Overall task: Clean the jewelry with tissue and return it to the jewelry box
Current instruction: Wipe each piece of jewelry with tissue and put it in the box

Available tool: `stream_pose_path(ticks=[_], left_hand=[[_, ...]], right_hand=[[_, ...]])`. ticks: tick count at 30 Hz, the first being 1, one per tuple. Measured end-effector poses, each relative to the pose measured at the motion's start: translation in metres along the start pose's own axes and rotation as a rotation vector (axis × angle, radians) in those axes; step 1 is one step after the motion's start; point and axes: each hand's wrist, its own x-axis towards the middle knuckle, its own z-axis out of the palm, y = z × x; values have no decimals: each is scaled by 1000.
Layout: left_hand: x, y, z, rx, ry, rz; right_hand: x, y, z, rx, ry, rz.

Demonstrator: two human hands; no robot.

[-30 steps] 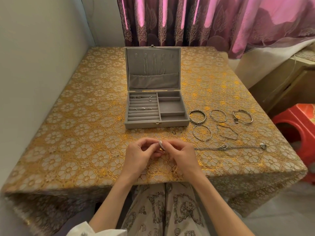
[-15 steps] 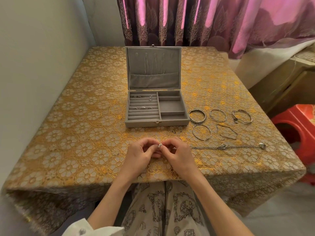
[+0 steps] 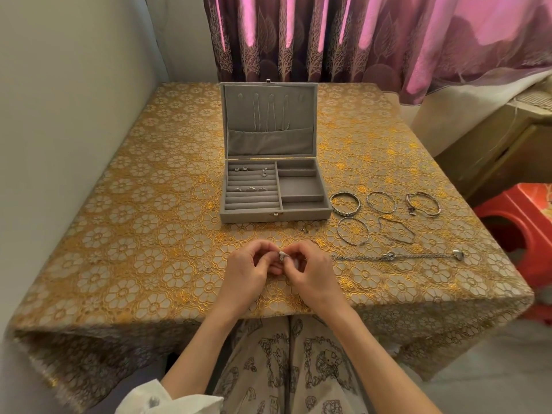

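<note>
Head view shows both hands meeting just above the near edge of the bench: the left hand (image 3: 249, 270) and the right hand (image 3: 310, 271) each pinch one small silver piece of jewelry (image 3: 282, 256) between curled fingertips. Whether tissue sits between the fingers cannot be told. The piece is probably light, rigid and smooth, so it may slip; a fingertip pinch on its band or edge, held low over the cloth, suits it best. The open jewelry box (image 3: 274, 189) stands beyond the hands, with rings in its slotted left section and bare compartments on its right. Several bangles (image 3: 345, 203) and a chain (image 3: 397, 257) lie right of the box. A gold floral tablecloth (image 3: 134, 234) covers the bench; a wall stands left, purple curtains (image 3: 328, 37) behind, a red stool (image 3: 519, 222) right.
</note>
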Motion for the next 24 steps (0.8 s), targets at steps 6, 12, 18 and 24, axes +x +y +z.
stream_pose_path(ticks=[6,12,18,24], left_hand=[[-1,1,3,-14,107,13],[-3,3,-2,-93,56,30],[-2,0,-3,-59,3,89],[-1,-4,-3,-52,10,123]], right_hand=[[-2,1,-3,104,15,60],[4,-3,-15,478,10,241],[5,-7,-24,552,-133,271],[8,-8,-29,532,-255,248]])
